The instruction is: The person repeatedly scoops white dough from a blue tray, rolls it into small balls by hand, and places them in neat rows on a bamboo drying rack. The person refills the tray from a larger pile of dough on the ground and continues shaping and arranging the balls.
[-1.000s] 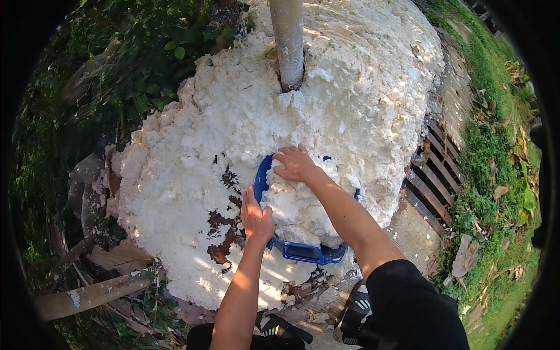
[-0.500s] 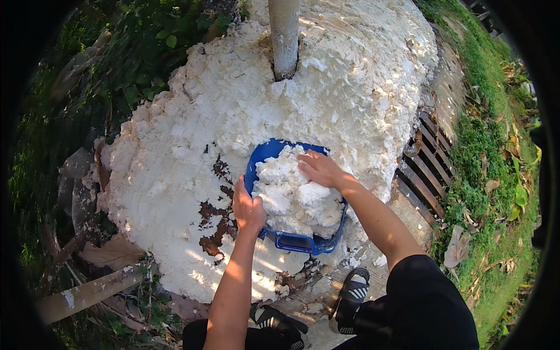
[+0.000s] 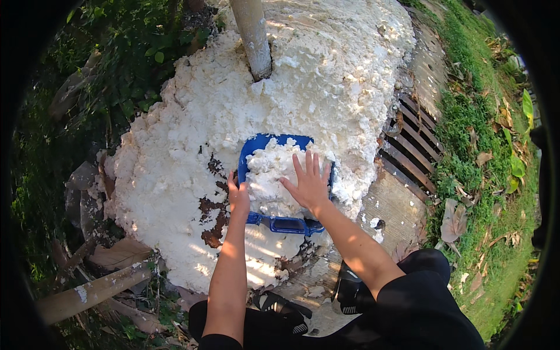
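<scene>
Left grip (image 3: pixel 239 198) at tub (image 3: pixel 256 143), right grip (image 3: pixel 312 185) on clumps (image 3: pixel 268 184).

- An outdoor, garden-like spot in dappled sunlight
- Green grass (image 3: pixel 464 114) grows along the right side
- A slotted drain grate (image 3: pixel 406 168) adjoins worn concrete (image 3: pixel 396 207)
- Leafy undergrowth (image 3: pixel 131 76) stands at the left

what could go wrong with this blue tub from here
The white stuff is heaped in the tub, so pressure from the spread right hand might push some over the edge. The tub also sits on a lumpy pile, so it could tilt or slide if the left hand at its side slips.
</scene>
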The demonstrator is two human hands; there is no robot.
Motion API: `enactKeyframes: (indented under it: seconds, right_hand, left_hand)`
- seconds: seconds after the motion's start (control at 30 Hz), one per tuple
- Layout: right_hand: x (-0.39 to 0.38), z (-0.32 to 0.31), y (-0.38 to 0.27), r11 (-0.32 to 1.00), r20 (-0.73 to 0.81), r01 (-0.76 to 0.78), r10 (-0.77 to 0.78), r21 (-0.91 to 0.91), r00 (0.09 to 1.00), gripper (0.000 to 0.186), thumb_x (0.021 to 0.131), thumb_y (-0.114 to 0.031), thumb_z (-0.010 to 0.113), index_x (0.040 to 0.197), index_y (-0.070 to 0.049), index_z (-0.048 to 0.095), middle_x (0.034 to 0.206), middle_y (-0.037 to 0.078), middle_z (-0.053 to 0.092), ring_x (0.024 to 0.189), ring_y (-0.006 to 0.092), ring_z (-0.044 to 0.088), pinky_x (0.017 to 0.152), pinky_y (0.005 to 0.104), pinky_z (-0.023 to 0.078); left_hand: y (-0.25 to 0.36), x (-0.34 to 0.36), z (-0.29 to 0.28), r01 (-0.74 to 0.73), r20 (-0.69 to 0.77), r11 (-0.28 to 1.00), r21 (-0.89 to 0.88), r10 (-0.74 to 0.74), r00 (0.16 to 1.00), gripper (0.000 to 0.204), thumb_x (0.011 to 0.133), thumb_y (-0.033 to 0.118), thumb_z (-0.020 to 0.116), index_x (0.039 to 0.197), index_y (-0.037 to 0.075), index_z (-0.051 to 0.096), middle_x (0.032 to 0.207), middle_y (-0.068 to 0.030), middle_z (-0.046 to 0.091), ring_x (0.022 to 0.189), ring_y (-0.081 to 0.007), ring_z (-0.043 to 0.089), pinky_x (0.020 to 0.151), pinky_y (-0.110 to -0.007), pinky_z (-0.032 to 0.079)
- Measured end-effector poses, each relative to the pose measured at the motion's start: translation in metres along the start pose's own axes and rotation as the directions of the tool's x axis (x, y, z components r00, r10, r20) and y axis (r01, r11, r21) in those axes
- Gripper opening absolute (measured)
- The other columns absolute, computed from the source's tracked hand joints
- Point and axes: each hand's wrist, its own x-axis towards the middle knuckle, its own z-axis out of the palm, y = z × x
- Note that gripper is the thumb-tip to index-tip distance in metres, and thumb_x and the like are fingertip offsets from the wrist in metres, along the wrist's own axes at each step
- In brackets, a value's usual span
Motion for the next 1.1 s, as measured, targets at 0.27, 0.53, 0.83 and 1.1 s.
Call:
enactKeyframes:
  seconds: [0.27, 0.53, 0.83, 1.1]
  right_hand:
    - [-0.140, -0.042, -0.045, -0.576, 0.877, -0.682, 0.427, 0.451, 0.220, 0.083, 0.091, -0.044, 0.083, 0.148, -0.007, 0.036, 0.138, 0.022, 0.050, 0.120, 0.0367, 0.060, 0.102, 0.0517, 0.054]
    - [-0.116, 0.009, -0.055, -0.839, 0.963, -0.473, 0.244, 0.268, 0.114, 0.052, 0.097, -0.037, 0.071, 0.138, -0.010, 0.054, 0.133, 0.014, 0.062, 0.125, 0.0387, 0.062, 0.109, 0.0740, 0.046]
    - [-0.109, 0.075, -0.088, -0.875, 0.867, -0.027, 0.476, 0.484, 0.147, 0.077, 0.094, -0.010, 0.080, 0.152, -0.024, 0.031, 0.123, 0.009, 0.064, 0.098, 0.0246, 0.070, 0.079, 0.0474, 0.066]
    - [-0.176, 0.031, -0.055, -0.837, 0.832, -0.213, 0.403, 0.504, 0.382, 0.025, 0.085, -0.004, 0.072, 0.105, -0.009, 0.058, 0.103, 0.010, 0.065, 0.087, 0.0286, 0.070, 0.076, 0.0526, 0.065]
  left_hand:
    - [0.016, 0.056, -0.016, 0.254, 0.213, 0.964, 0.076, -0.264, 0.941, 0.058, 0.083, 0.003, 0.059, 0.141, 0.000, 0.058, 0.105, -0.0083, 0.068, 0.089, -0.0214, 0.062, 0.080, -0.036, 0.052]
    - [0.010, 0.002, -0.039, 0.174, 0.163, 0.980, 0.096, -0.188, 0.969, 0.063, 0.080, 0.003, 0.058, 0.143, 0.005, 0.059, 0.095, -0.0061, 0.066, 0.074, -0.0165, 0.056, 0.065, -0.034, 0.048]
    - [0.003, 0.069, -0.023, 0.178, 0.154, 0.982, 0.067, -0.186, 0.970, 0.059, 0.078, 0.003, 0.054, 0.136, 0.006, 0.062, 0.089, -0.0086, 0.062, 0.073, -0.0242, 0.058, 0.068, -0.042, 0.053]
    - [0.016, -0.061, -0.069, 0.152, 0.108, 0.918, -0.367, -0.120, 0.987, 0.069, 0.073, -0.014, 0.044, 0.137, 0.002, 0.065, 0.089, 0.0008, 0.062, 0.073, -0.0141, 0.058, 0.069, -0.032, 0.054]
